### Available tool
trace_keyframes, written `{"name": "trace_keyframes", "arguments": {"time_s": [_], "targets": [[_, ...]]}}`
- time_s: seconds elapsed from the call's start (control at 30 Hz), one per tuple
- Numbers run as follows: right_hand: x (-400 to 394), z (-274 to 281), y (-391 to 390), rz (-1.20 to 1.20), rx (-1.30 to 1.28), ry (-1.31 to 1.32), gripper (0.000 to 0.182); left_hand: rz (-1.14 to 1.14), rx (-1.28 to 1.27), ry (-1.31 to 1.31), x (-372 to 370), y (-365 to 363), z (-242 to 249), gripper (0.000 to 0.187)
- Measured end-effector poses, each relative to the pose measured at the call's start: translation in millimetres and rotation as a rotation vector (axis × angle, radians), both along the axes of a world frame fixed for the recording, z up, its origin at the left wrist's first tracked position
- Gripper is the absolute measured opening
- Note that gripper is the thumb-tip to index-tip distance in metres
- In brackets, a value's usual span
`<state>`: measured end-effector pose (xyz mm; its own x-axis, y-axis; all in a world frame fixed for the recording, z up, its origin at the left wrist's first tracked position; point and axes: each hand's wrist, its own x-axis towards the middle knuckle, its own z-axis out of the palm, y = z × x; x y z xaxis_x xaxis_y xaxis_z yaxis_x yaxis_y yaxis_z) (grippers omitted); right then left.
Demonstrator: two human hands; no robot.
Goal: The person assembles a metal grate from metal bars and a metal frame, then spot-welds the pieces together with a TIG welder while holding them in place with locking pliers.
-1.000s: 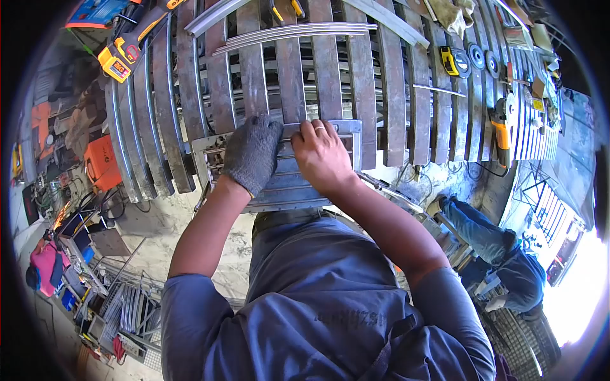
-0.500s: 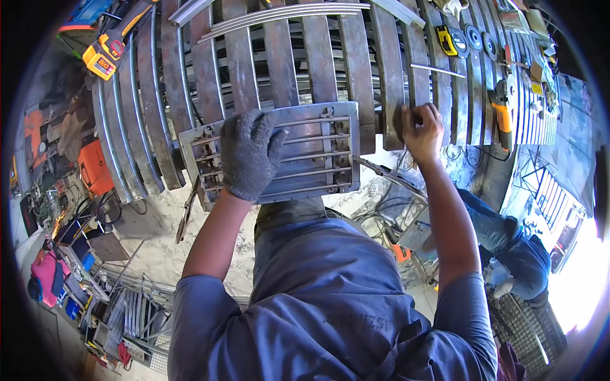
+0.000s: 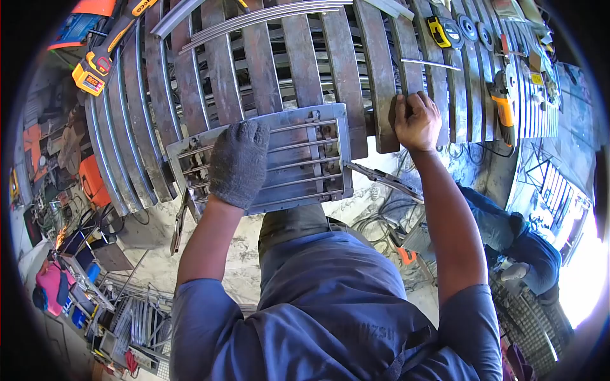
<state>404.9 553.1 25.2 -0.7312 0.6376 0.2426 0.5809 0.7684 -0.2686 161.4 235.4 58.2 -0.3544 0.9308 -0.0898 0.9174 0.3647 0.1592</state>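
A rectangular metal frame (image 3: 298, 117) with several parallel rods across it lies at the near edge of the slatted bench, partly overhanging it. My left hand (image 3: 240, 162), in a grey knit glove, lies over its left part with the fingers curled down around the rods; the glove hides what is under it. Locking pliers (image 3: 384, 180) stick out from the frame's right side, and another pair (image 3: 179, 225) hangs at its left. My bare right hand (image 3: 418, 120) rests on a bench slat to the right, fingers curled, nothing visible in them.
The steel slat bench (image 3: 305, 66) carries thin metal rods (image 3: 267, 17), a yellow tape measure (image 3: 445, 33), grinding discs (image 3: 467, 27), an orange angle grinder (image 3: 504, 111) and a yellow tool (image 3: 92, 73). A person (image 3: 524, 247) bends over at the right. Cables lie on the floor.
The view has shifted, so the bench and frame appear farther left. My left hand's fingers have drawn together on the frame. My right hand has lowered its curled fingers onto the slat.
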Motion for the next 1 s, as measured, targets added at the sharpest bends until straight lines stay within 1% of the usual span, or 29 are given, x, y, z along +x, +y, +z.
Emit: {"name": "trace_keyframes", "arguments": {"time_s": [0.07, 0.17, 0.27, 0.37, 0.57, 0.67, 0.77, 0.87, 0.97, 1.0], "targets": [[-1, 1, 0, -0.001, -0.004, -0.014, 0.023, 0.014, -0.016, -0.086, -7, 1, 4, 0.046], [-1, 3, 1, 0.009, -0.014, -0.014, 0.022, -0.010, 0.045, -0.093, -12, 6, 8, 0.022], [0, 3, 1, 0.011, -0.018, -0.026, 0.020, 0.004, 0.058, -0.118, -14, 8, 5, 0.020], [-1, 3, 2, 0.014, -0.027, -0.029, 0.019, 0.002, 0.030, -0.111, -15, 8, 3, 0.019], [-2, 5, 2, 0.010, -0.039, -0.045, 0.020, -0.062, -0.009, 0.001, -15, 11, 1, 0.018], [-2, 4, 2, 0.009, -0.038, -0.055, 0.019, -0.043, -0.037, 0.022, -14, 11, -4, 0.017], [-2, 6, 1, -0.001, -0.053, -0.062, 0.019, 0.007, -0.094, -0.089, -17, 15, 6, 0.028], [-5, 7, -1, 0.026, -0.022, 0.012, 0.026, -0.016, -0.072, -0.079, -12, 16, 11, 0.027], [-4, 6, 0, 0.032, -0.005, 0.017, 0.025, -0.037, 0.091, -0.066, 3, 19, 15, 0.028], [-3, 5, 0, 0.019, -0.018, -0.014, 0.023, -0.021, 0.053, -0.070, 4, 19, 12, 0.029]]}}
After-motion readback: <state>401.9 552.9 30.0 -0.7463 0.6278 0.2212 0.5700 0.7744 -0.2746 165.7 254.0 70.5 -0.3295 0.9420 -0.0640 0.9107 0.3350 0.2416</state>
